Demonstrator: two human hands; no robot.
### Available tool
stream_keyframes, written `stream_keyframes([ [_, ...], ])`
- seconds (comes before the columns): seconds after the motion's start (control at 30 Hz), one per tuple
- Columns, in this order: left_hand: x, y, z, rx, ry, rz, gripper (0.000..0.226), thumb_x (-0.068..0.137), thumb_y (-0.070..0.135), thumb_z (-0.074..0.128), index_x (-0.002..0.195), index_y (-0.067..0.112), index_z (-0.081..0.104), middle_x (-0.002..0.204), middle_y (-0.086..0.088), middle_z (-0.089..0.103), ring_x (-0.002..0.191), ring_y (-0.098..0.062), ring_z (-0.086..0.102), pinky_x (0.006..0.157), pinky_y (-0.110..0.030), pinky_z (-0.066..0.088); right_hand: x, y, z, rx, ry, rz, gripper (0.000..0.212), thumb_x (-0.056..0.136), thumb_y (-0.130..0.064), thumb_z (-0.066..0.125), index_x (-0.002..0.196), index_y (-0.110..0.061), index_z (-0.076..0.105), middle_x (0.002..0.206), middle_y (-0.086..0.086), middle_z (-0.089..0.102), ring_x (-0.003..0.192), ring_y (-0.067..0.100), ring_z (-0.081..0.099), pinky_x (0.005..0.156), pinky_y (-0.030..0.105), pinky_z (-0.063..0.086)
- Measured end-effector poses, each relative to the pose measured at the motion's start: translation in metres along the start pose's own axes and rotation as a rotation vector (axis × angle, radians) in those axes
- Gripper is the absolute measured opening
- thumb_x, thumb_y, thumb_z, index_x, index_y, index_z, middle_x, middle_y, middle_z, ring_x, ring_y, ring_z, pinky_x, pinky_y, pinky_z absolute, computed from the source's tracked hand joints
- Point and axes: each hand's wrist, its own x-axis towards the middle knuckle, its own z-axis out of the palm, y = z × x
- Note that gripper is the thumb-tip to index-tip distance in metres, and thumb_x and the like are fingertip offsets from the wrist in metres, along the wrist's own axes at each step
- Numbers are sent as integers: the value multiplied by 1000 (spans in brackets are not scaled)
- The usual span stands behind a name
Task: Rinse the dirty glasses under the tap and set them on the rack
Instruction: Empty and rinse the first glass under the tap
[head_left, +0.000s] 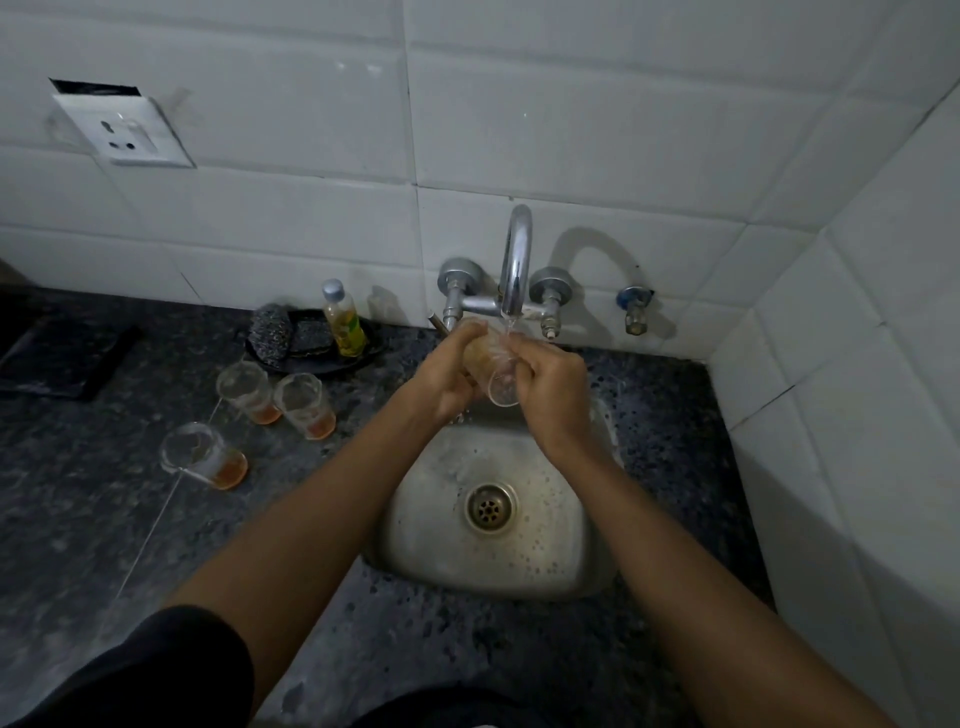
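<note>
Clear glass (500, 375) is being gripped by both the left hand (445, 375) and right hand (551, 391) under the tap (515, 265), frame centre.

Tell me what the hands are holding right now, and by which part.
Both hands hold one clear glass under the tap: the left hand wraps its upper side, the right hand grips the opposite side near the base.
</note>
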Motion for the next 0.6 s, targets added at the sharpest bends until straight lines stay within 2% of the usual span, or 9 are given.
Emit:
stream_keyframes([
  [0.07, -4, -5, 1, -101, -48, 13, 36, 102, 34, 56, 119, 5, 67, 115, -19, 69, 102, -31, 68, 97, -48, 53, 0, -6, 3, 29, 12, 104, 28, 93, -1, 66, 118, -8, 78, 107, 7, 79, 92, 18, 76, 85, 35, 63],
  [0.17, -8, -4, 3, -105, -124, -72, 41, 103, 44, 55, 94, 8, 72, 97, -12, 70, 90, -25, 68, 87, -42, 52, -5, -2, -1, -86, -121, -251, 31, 88, -2, 73, 118, -3, 76, 113, 15, 77, 101, 25, 76, 89, 35, 62],
  [0.23, -7, 0, 2, -40, -147, -66, 36, 99, 46, 65, 98, 10, 69, 99, -10, 66, 90, -23, 69, 84, -39, 56, -3, 4, -5, -159, -157, -433, 37, 82, 2, 79, 119, 2, 74, 120, 19, 75, 110, 29, 74, 97, 38, 60],
  [0.3, -3, 0, 0, -30, -102, -8, 31, 102, 42, 64, 103, 11, 68, 102, -10, 67, 90, -24, 70, 82, -40, 58, -3, 2, -2, -146, -107, -347, 35, 83, 3, 78, 118, 1, 75, 118, 17, 76, 107, 27, 75, 97, 32, 59],
  [0.37, -5, -4, 1, -131, -106, 18, 36, 106, 38, 54, 113, 6, 68, 106, -15, 70, 95, -27, 70, 88, -42, 57, -1, -7, 1, -25, -40, -49, 30, 88, 4, 72, 117, -2, 77, 112, 14, 78, 99, 24, 76, 91, 25, 58],
  [0.43, -5, -10, 0, -214, -149, -6, 45, 105, 41, 49, 118, 3, 68, 114, -18, 69, 103, -29, 68, 97, -44, 51, 3, -9, 3, 7, -50, 65, 28, 90, 2, 68, 116, -3, 77, 107, 13, 79, 93, 26, 76, 87, 35, 62],
  [0.5, -7, -10, 3, -182, -166, -53, 51, 102, 50, 53, 113, 4, 72, 113, -17, 70, 104, -30, 68, 97, -45, 50, 3, -5, 0, -68, -109, -109, 29, 85, 1, 73, 114, -2, 77, 107, 14, 78, 94, 29, 77, 83, 43, 64],
  [0.57, -5, -5, 6, -75, -177, -92, 54, 95, 58, 64, 110, 7, 71, 110, -15, 71, 102, -29, 69, 95, -46, 52, 3, -1, -4, -146, -143, -315, 38, 77, 6, 80, 115, 1, 76, 113, 18, 77, 102, 30, 76, 92, 40, 62],
  [0.6, -4, -3, 8, -37, -163, -75, 50, 94, 56, 69, 109, 9, 71, 108, -13, 70, 101, -28, 69, 94, -44, 54, 3, -1, -5, -153, -141, -346, 39, 77, 7, 81, 116, 2, 76, 115, 18, 76, 105, 29, 76, 96, 36, 60],
])
